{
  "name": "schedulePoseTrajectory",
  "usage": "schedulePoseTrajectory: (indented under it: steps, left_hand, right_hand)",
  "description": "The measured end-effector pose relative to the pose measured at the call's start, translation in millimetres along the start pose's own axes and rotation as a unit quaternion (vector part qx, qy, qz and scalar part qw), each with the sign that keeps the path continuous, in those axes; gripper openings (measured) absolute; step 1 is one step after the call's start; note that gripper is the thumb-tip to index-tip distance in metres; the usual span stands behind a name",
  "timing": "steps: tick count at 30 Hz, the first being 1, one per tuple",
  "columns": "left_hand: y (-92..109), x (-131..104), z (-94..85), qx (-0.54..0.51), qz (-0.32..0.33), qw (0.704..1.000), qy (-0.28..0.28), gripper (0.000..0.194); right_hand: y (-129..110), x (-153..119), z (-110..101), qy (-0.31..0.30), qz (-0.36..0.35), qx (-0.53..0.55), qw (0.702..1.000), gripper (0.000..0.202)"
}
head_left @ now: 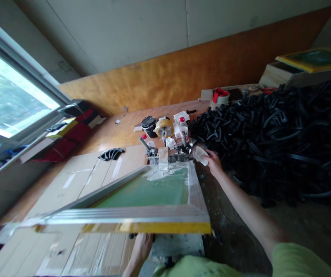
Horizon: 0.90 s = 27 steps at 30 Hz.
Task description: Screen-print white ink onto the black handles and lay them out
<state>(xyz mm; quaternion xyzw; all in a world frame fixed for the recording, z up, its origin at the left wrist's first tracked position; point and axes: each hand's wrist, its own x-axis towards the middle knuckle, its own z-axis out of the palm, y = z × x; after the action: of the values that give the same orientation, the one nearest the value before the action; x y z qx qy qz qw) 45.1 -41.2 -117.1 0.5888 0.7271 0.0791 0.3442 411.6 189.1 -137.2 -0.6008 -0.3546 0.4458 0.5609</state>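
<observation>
A metal-framed screen [153, 213] with green mesh [148, 190] is held at its far end by a clamp [163, 156], its near edge raised and faced with yellow tape. My right hand [213, 162] is closed on a whitish cloth or paper [200, 155] beside the clamp's right side. Below the near edge of the frame is my left hand [143, 243], its fingers partly hidden by the frame and a small dark part there; what it holds, if anything, cannot be made out. A grey metal plate [178, 245] lies under the frame.
Black curved pieces [269, 134] form a big heap at the right. Behind the clamp stand a black tub [148, 125], a tape roll [164, 129] and a red-capped bottle [183, 125]. Several black pieces [111, 154] lie on cardboard [75, 175] at the left. Another screen [312, 59] rests at the back right.
</observation>
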Motion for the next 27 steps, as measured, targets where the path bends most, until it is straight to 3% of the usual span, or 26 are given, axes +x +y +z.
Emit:
schedulePoseTrajectory:
  steps: [3,6,9,14,18,21,24,27]
  left_hand:
    - [-6,-5,-6.3,-0.017,0.023,1.000,-0.006,0.037]
    - [-12,-13,-12.1,0.000,0.034,0.999,-0.009,0.045]
    - [-21,-23,-14.9,0.028,0.037,0.999,0.001,0.048]
    - [-30,-34,-18.8,0.116,0.027,0.993,0.006,0.052]
    - [-27,-38,-20.8,0.184,0.014,0.983,0.001,0.054]
    - [-26,-39,-20.1,0.200,0.016,0.980,0.003,0.051]
    - [-28,-39,-18.2,0.200,0.013,0.980,0.004,0.047]
    - [-29,-38,-16.5,0.203,0.016,0.979,0.011,0.050]
  right_hand:
    - [-9,-56,-23,-0.018,0.000,0.085,0.996,0.054]
    - [-10,-113,-25,-0.012,-0.017,0.031,0.999,0.042]
    - [-4,-163,-4,-0.060,-0.009,-0.047,0.997,0.035]
    - [11,-223,63,-0.280,0.017,-0.118,0.952,0.027]
    - [21,-244,123,-0.372,0.003,-0.187,0.909,0.024]
    - [28,-248,156,-0.373,-0.033,-0.268,0.887,0.020]
    - [33,-248,167,-0.361,-0.036,-0.344,0.866,0.023]
    - [34,-247,156,-0.381,-0.018,-0.388,0.839,0.027]
